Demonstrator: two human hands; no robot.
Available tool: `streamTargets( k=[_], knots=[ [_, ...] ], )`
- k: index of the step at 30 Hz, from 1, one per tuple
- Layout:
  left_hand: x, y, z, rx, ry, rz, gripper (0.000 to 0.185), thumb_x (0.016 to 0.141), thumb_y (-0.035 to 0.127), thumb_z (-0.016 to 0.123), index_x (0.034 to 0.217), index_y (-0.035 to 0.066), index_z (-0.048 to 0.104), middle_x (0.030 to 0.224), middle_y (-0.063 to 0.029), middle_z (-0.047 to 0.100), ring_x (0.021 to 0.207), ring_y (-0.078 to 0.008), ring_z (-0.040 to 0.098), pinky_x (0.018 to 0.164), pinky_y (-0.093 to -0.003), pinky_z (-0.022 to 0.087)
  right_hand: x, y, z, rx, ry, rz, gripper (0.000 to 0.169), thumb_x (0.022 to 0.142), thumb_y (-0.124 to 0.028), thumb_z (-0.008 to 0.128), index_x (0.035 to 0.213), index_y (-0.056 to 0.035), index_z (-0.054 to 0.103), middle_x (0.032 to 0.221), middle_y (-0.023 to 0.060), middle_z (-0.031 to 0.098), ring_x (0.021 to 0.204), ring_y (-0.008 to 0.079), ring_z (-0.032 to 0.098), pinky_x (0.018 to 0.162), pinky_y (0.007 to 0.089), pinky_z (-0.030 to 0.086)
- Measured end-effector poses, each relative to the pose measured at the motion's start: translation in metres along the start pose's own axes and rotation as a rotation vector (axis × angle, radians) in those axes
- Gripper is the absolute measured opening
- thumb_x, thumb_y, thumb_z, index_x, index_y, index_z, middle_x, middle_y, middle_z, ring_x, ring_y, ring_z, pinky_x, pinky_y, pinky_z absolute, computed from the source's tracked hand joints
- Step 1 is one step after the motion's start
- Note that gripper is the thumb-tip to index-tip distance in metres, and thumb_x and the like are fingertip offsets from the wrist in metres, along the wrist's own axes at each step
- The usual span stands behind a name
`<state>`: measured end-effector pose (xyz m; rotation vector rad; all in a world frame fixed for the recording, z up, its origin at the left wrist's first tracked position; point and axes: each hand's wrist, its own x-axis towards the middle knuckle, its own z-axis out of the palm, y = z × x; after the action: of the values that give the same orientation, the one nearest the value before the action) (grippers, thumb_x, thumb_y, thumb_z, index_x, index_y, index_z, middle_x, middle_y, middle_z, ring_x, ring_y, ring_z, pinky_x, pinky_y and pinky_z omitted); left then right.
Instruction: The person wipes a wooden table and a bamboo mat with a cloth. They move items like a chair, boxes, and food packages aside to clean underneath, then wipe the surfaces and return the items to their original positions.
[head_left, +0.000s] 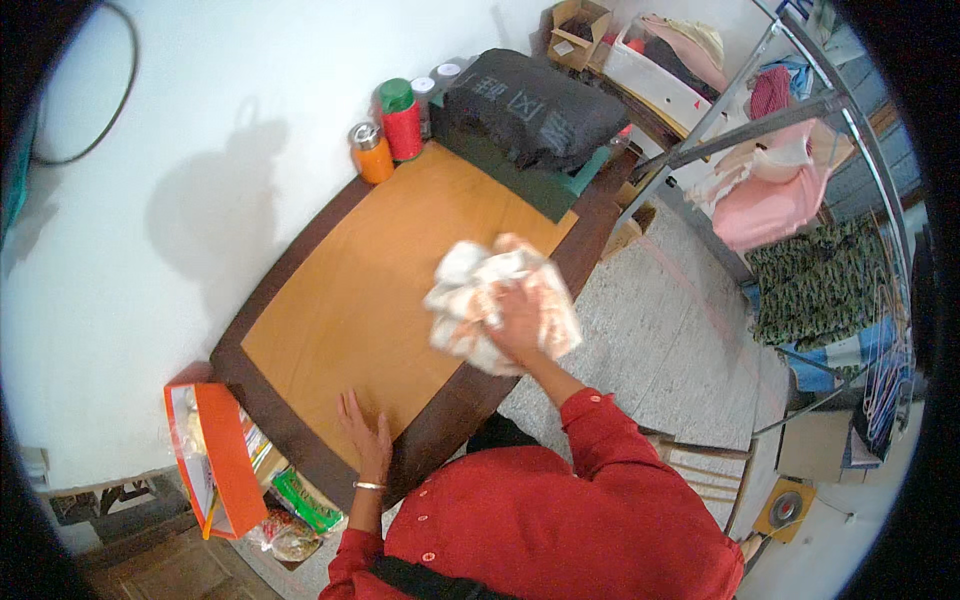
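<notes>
My right hand (516, 322) grips a crumpled white and peach cloth (461, 289), blurred by motion, over the right front edge of a wooden table (337, 300). The tabletop is light brown with a dark brown border. Whether the cloth touches the surface, I cannot tell. Nearer my body, my left hand (367, 442) rests on the table's front part with its fingers apart and nothing in it. A metal bangle (369, 486) circles that wrist.
An orange flask (371, 157), a red jar with a green lid (401, 124) and a black bag (529, 109) stand at the far end. An orange box (225, 457) and a green packet (306, 501) lie left. Right is a metal rack (750, 127) with clothes.
</notes>
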<state>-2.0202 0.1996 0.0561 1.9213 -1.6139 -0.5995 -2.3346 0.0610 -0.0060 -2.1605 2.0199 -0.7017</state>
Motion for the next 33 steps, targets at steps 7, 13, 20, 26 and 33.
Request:
streamTargets(
  k=[7, 13, 20, 26, 33],
  knots=[
    [0.024, 0.028, 0.048, 0.05, -0.135, -0.071, 0.071, 0.08, 0.015, 0.063, 0.141, 0.004, 0.028, 0.145, -0.0261, 0.019, 0.133, -0.0407, 0.022, 0.11, -0.0456, 0.018, 0.104, 0.233, -0.038, -0.118, 0.305, 0.34, 0.068, 0.068, -0.031, 0.072, 0.126, -0.0065, 0.046, 0.123, 0.0222, 0.045, 0.117, 0.0401, 0.039, 0.097, 0.0573, 0.026],
    [0.051, 0.043, 0.06, 0.045, -0.125, -0.089, 0.071, 0.08, 0.018, 0.064, 0.141, 0.006, 0.028, 0.146, -0.0267, 0.016, 0.134, -0.0414, 0.02, 0.11, -0.0473, 0.017, 0.075, 0.138, -0.032, -0.315, 0.12, 0.258, 0.068, 0.076, -0.046, 0.061, 0.121, 0.0036, 0.047, 0.123, 0.0249, 0.047, 0.118, 0.0389, 0.041, 0.104, 0.057, 0.021],
    [0.093, 0.001, 0.074, 0.155, -0.059, -0.076, 0.086, 0.077, 0.034, 0.068, 0.144, 0.008, 0.022, 0.146, -0.0331, 0.004, 0.136, -0.047, 0.005, 0.11, -0.0522, 0.01, 0.046, -0.004, -0.007, 0.256, -0.343, -0.501, 0.064, 0.079, -0.044, 0.059, 0.13, -0.0069, 0.046, 0.128, 0.0193, 0.047, 0.121, 0.0369, 0.041, 0.109, 0.0527, 0.018],
    [0.14, -0.015, 0.054, 0.329, -0.186, -0.276, 0.111, 0.066, 0.053, 0.073, 0.147, 0.015, 0.007, 0.145, -0.0341, -0.011, 0.135, -0.0483, -0.012, 0.104, -0.0632, -0.002, 0.222, -0.005, 0.034, 0.004, 0.019, -0.154, 0.078, 0.072, -0.044, 0.067, 0.136, -0.0085, 0.039, 0.136, 0.0171, 0.037, 0.128, 0.0427, 0.028, 0.109, 0.0553, 0.015],
    [0.159, -0.001, 0.046, 0.342, -0.334, -0.374, 0.123, 0.062, 0.055, 0.075, 0.147, 0.017, -0.005, 0.142, -0.0363, -0.021, 0.132, -0.0492, -0.024, 0.099, -0.0673, -0.008, 0.166, -0.043, 0.056, 0.351, -0.251, -0.695, 0.05, 0.078, -0.047, 0.061, 0.11, -0.0093, 0.059, 0.107, 0.0143, 0.057, 0.102, 0.036, 0.051, 0.095, 0.0501, 0.035]
  ],
)
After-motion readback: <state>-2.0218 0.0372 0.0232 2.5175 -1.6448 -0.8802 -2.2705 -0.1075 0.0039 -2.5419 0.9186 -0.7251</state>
